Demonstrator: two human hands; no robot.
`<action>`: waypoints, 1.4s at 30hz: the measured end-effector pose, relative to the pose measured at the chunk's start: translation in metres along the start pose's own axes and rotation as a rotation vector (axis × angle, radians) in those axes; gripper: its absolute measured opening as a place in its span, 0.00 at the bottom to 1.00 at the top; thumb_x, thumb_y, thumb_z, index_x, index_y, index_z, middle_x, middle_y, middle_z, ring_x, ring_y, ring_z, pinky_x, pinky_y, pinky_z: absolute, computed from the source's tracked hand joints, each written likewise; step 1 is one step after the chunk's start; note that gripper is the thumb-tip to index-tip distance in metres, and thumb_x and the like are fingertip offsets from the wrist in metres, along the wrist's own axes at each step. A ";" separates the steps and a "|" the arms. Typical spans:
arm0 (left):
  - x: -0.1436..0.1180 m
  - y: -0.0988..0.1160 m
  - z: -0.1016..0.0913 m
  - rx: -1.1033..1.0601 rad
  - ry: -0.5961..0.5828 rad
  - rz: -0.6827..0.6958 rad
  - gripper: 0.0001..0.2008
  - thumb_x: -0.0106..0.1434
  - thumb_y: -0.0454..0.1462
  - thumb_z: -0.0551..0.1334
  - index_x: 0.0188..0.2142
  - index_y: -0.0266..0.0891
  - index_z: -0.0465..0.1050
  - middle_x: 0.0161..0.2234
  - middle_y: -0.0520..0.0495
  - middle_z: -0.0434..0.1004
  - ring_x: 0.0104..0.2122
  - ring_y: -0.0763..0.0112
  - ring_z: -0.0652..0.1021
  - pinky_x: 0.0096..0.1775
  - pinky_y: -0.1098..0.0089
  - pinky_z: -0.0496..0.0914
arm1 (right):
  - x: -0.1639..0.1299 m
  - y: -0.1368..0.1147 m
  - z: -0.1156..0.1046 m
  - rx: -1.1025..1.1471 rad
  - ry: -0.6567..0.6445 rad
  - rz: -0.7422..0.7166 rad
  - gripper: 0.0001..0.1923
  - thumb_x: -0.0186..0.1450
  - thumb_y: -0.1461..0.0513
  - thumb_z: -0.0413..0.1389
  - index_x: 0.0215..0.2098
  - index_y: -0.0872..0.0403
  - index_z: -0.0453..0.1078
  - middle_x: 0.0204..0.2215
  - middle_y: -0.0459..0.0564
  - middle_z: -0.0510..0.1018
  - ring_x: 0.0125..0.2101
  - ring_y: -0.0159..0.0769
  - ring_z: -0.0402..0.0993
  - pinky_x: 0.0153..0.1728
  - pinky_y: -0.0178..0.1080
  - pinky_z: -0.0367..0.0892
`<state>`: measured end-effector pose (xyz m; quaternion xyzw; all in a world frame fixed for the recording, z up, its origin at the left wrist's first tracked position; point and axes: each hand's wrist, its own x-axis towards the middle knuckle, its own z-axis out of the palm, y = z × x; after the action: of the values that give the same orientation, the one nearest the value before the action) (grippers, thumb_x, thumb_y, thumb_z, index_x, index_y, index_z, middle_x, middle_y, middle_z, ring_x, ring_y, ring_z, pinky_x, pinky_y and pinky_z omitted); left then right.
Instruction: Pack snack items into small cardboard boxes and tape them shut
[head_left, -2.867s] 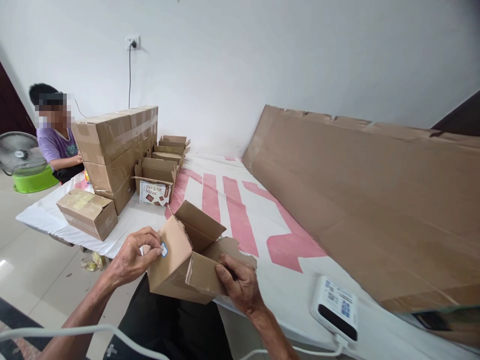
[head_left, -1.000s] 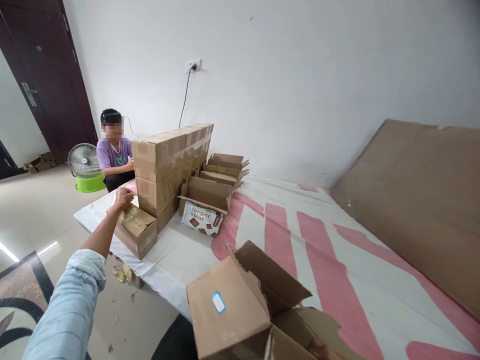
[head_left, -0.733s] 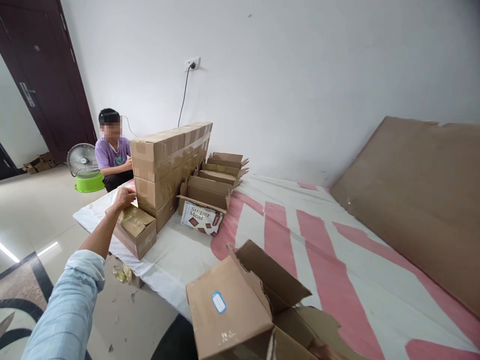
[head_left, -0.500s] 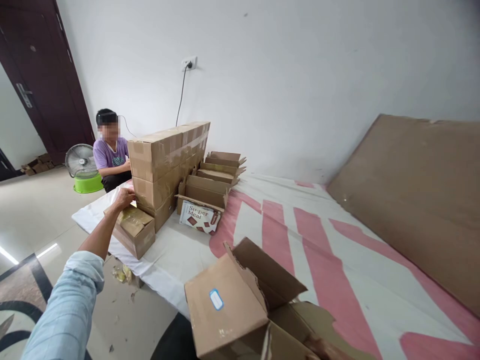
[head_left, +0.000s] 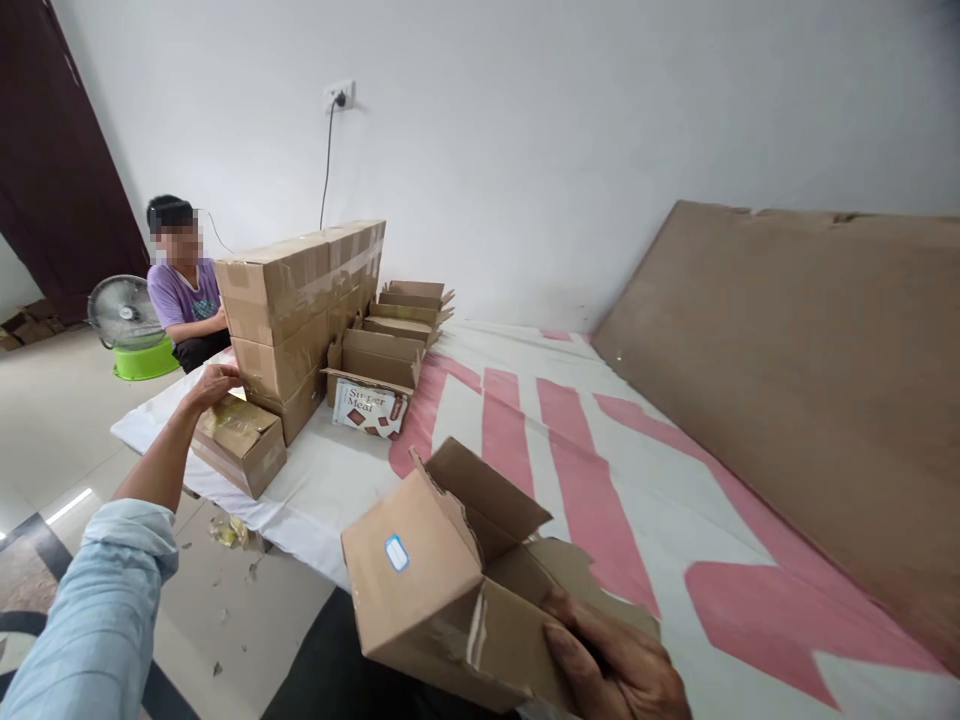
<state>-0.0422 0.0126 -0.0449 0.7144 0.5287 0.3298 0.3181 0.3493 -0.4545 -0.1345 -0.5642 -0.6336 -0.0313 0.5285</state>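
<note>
An open cardboard box (head_left: 411,570) with a small blue-edged label lies tilted at the near edge of the table. My right hand (head_left: 615,655) is closed on one of its flaps, thumb and fingers on either side. Far to the left, my left hand (head_left: 214,385) is at the back end of a small taped carton (head_left: 244,450), against the stack of sealed cartons (head_left: 274,360). Its fingers are bent together; whatever they hold is too small to make out. Beyond stands an open carton (head_left: 379,360) with a white "Super Meal" packet (head_left: 369,408) against its front.
More open cartons (head_left: 409,300) line up behind the packet. A red-and-white cloth (head_left: 510,420) covers the table, and a large cardboard sheet (head_left: 787,400) leans at the right. Past the stack a person in a purple shirt (head_left: 180,290) sits near a fan (head_left: 124,310).
My view has shifted to the right. My right hand has come into clearer sight on the box flap. My left hand stays by the small carton.
</note>
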 end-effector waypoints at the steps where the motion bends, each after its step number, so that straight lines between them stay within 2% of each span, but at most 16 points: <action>1: -0.001 0.004 0.001 0.004 0.004 0.001 0.08 0.51 0.39 0.74 0.27 0.36 0.83 0.25 0.49 0.83 0.30 0.65 0.79 0.39 0.67 0.73 | 0.003 -0.003 0.000 0.014 -0.001 -0.012 0.20 0.75 0.53 0.57 0.26 0.49 0.75 0.20 0.46 0.77 0.20 0.36 0.76 0.22 0.34 0.70; 5: -0.006 0.019 0.001 0.045 0.045 -0.016 0.07 0.48 0.39 0.71 0.26 0.36 0.82 0.22 0.51 0.80 0.29 0.64 0.78 0.38 0.66 0.71 | 0.006 -0.011 0.002 0.045 -0.009 -0.013 0.20 0.76 0.56 0.55 0.26 0.50 0.70 0.18 0.43 0.73 0.18 0.32 0.71 0.20 0.33 0.65; 8: -0.017 0.029 0.000 0.101 0.165 -0.021 0.07 0.50 0.38 0.70 0.27 0.36 0.80 0.26 0.48 0.80 0.35 0.57 0.79 0.40 0.64 0.71 | 0.004 -0.012 0.003 0.042 -0.007 -0.012 0.21 0.77 0.55 0.54 0.25 0.50 0.67 0.18 0.42 0.70 0.18 0.31 0.69 0.20 0.33 0.64; 11: -0.054 0.045 0.011 0.157 0.375 0.019 0.10 0.53 0.38 0.69 0.36 0.37 0.78 0.40 0.41 0.82 0.47 0.52 0.78 0.47 0.59 0.72 | 0.001 -0.012 0.003 0.028 -0.006 -0.019 0.21 0.77 0.55 0.53 0.25 0.50 0.65 0.19 0.42 0.67 0.18 0.30 0.67 0.19 0.33 0.62; 12: -0.074 0.052 0.019 0.167 0.430 0.055 0.11 0.55 0.38 0.68 0.39 0.38 0.78 0.44 0.40 0.81 0.49 0.53 0.77 0.49 0.59 0.73 | 0.001 -0.012 0.004 0.025 -0.008 -0.022 0.21 0.77 0.56 0.53 0.25 0.50 0.65 0.19 0.41 0.67 0.18 0.30 0.66 0.19 0.33 0.61; 13: -0.098 0.060 0.030 0.176 0.446 0.146 0.10 0.57 0.38 0.68 0.38 0.38 0.78 0.44 0.41 0.81 0.46 0.55 0.78 0.48 0.59 0.74 | 0.001 -0.013 0.004 0.025 -0.009 -0.026 0.20 0.76 0.57 0.53 0.26 0.50 0.65 0.19 0.41 0.66 0.18 0.30 0.66 0.20 0.33 0.60; 14: -0.126 0.069 0.042 0.154 0.362 0.231 0.07 0.58 0.39 0.68 0.35 0.39 0.78 0.39 0.43 0.81 0.41 0.58 0.79 0.44 0.61 0.75 | 0.001 -0.014 0.004 0.025 -0.009 -0.033 0.19 0.76 0.57 0.53 0.26 0.50 0.65 0.19 0.41 0.66 0.18 0.30 0.66 0.20 0.33 0.60; 15: -0.154 0.078 0.055 0.100 0.195 0.321 0.07 0.60 0.41 0.68 0.33 0.39 0.78 0.36 0.45 0.80 0.37 0.61 0.79 0.40 0.63 0.75 | 0.001 -0.014 0.004 0.024 -0.009 -0.040 0.18 0.76 0.58 0.53 0.26 0.50 0.65 0.19 0.41 0.66 0.18 0.30 0.66 0.20 0.33 0.60; 17: -0.211 0.098 0.080 -0.055 -0.129 0.476 0.09 0.63 0.43 0.70 0.33 0.39 0.80 0.36 0.45 0.81 0.36 0.64 0.79 0.36 0.67 0.75 | 0.001 -0.016 0.006 0.021 -0.018 -0.054 0.17 0.75 0.59 0.54 0.27 0.50 0.65 0.20 0.41 0.66 0.19 0.29 0.66 0.21 0.33 0.61; 18: -0.235 0.107 0.091 -0.126 -0.238 0.522 0.08 0.65 0.43 0.70 0.35 0.39 0.82 0.38 0.44 0.82 0.37 0.65 0.80 0.36 0.67 0.75 | 0.001 -0.017 0.007 0.017 -0.026 -0.058 0.17 0.75 0.59 0.54 0.27 0.50 0.65 0.20 0.41 0.66 0.19 0.30 0.66 0.21 0.33 0.61; 20: -0.272 0.120 0.107 -0.203 -0.355 0.578 0.08 0.66 0.41 0.71 0.42 0.42 0.85 0.41 0.43 0.82 0.39 0.65 0.81 0.38 0.67 0.75 | 0.000 -0.019 0.009 0.012 -0.031 -0.060 0.17 0.75 0.59 0.54 0.27 0.50 0.64 0.20 0.40 0.65 0.19 0.30 0.65 0.22 0.33 0.60; 22: -0.291 0.125 0.117 -0.234 -0.387 0.607 0.10 0.66 0.38 0.71 0.47 0.44 0.86 0.44 0.42 0.82 0.41 0.63 0.81 0.42 0.64 0.76 | -0.002 -0.020 0.010 0.013 -0.031 -0.056 0.17 0.75 0.59 0.54 0.27 0.50 0.63 0.20 0.40 0.65 0.20 0.30 0.65 0.22 0.34 0.59; 27: -0.296 0.119 0.127 -0.254 -0.374 0.636 0.13 0.67 0.36 0.70 0.50 0.46 0.86 0.46 0.41 0.81 0.45 0.61 0.81 0.46 0.62 0.76 | -0.006 -0.019 0.013 0.036 -0.026 -0.034 0.19 0.75 0.58 0.54 0.26 0.50 0.63 0.20 0.40 0.64 0.20 0.30 0.63 0.23 0.35 0.58; 35: -0.287 0.123 0.132 -0.259 -0.379 0.605 0.07 0.66 0.39 0.71 0.43 0.46 0.87 0.41 0.43 0.82 0.38 0.64 0.81 0.41 0.64 0.76 | -0.007 -0.018 0.013 0.008 -0.024 0.008 0.23 0.77 0.52 0.51 0.24 0.49 0.62 0.19 0.41 0.64 0.19 0.31 0.62 0.22 0.36 0.58; 42: -0.284 0.127 0.130 -0.224 -0.385 0.618 0.05 0.67 0.38 0.70 0.40 0.44 0.87 0.41 0.43 0.82 0.39 0.63 0.82 0.41 0.65 0.75 | -0.006 -0.020 0.014 0.036 -0.015 0.008 0.24 0.77 0.52 0.51 0.24 0.50 0.61 0.19 0.41 0.64 0.20 0.31 0.61 0.22 0.36 0.57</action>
<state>0.0691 -0.3053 -0.0567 0.8499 0.1795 0.3258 0.3732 0.3246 -0.4571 -0.1337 -0.5573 -0.6359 -0.0136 0.5337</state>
